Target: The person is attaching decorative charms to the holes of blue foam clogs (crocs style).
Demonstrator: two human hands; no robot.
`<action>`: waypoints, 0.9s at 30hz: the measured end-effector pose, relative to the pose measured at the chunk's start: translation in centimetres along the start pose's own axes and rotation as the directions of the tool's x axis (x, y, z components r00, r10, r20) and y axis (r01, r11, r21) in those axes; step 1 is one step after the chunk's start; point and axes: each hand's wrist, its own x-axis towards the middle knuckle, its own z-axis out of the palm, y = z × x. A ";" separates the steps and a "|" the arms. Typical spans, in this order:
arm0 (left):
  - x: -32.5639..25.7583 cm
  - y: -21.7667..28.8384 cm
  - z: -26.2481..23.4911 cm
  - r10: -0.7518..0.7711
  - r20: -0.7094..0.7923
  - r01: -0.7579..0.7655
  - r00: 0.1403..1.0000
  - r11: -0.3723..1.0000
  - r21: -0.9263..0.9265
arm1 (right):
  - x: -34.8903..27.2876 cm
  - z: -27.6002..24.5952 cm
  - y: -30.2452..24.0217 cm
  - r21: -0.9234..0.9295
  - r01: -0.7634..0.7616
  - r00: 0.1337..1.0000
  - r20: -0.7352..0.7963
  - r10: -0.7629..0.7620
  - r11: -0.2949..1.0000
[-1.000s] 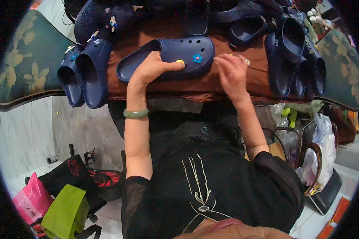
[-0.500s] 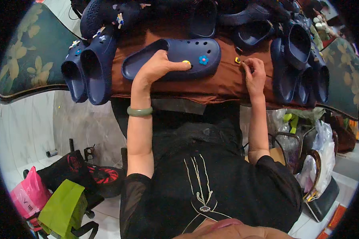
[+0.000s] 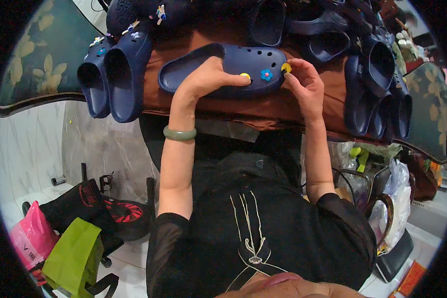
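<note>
A dark blue clog [image 3: 184, 64] lies sideways across the brown cloth, toe to the right. My left hand [image 3: 201, 82] grips it, fingers hidden inside the opening and thumb lying along the upper. At the thumb's tip shows a small yellow shoe charm [image 3: 245, 76], partly covered. A blue flower charm [image 3: 266, 74] with a pink centre sits nearer the toe. Just beyond the toe, my right hand [image 3: 308, 89] pinches a round yellow shoe charm [image 3: 286, 68] with a dark part between thumb and forefinger. Whether this charm touches the clog, I cannot tell. Several holes remain visible along the clog's far side.
Blue clogs [image 3: 126, 74] with charms stand at the left, and more clogs [image 3: 360, 94] are stacked at the right and along the back. The brown cloth [image 3: 223, 110] hangs over the near edge. Bags [image 3: 74, 253] rest on the floor at lower left.
My right hand has moved left and a little up, bringing the yellow charm from over the cloth to the clog's toe. The left hand keeps its grip on the clog.
</note>
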 end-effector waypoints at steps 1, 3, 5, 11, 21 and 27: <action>0.0 0.0 0.0 0.003 0.002 -0.003 1.000 1.000 0.006 | 0.0 0.1 -0.2 -0.006 -0.015 1.000 -0.022 0.015 1.000; 0.0 0.2 -0.1 -0.012 0.023 0.012 1.000 1.000 0.001 | 0.4 0.0 0.7 -0.061 -0.014 1.000 -0.012 0.013 0.998; -0.1 0.2 -0.1 -0.025 0.042 0.025 0.999 1.000 -0.004 | 0.9 -0.2 1.0 -0.115 -0.009 1.000 0.001 0.009 0.993; 0.0 -0.4 0.1 0.042 0.050 -0.034 0.998 0.988 -0.148 | 2.5 0.0 -1.3 -0.434 0.072 0.996 -0.009 -0.084 0.898; 0.6 -0.9 -0.3 0.005 0.097 0.003 0.995 0.996 -0.086 | 10.9 -0.9 -4.0 -0.719 0.580 0.778 0.629 0.003 0.383; 0.5 -1.2 -0.2 0.036 0.087 -0.026 0.996 0.994 -0.104 | 16.4 2.7 -5.8 -0.733 0.567 0.455 0.659 0.598 0.377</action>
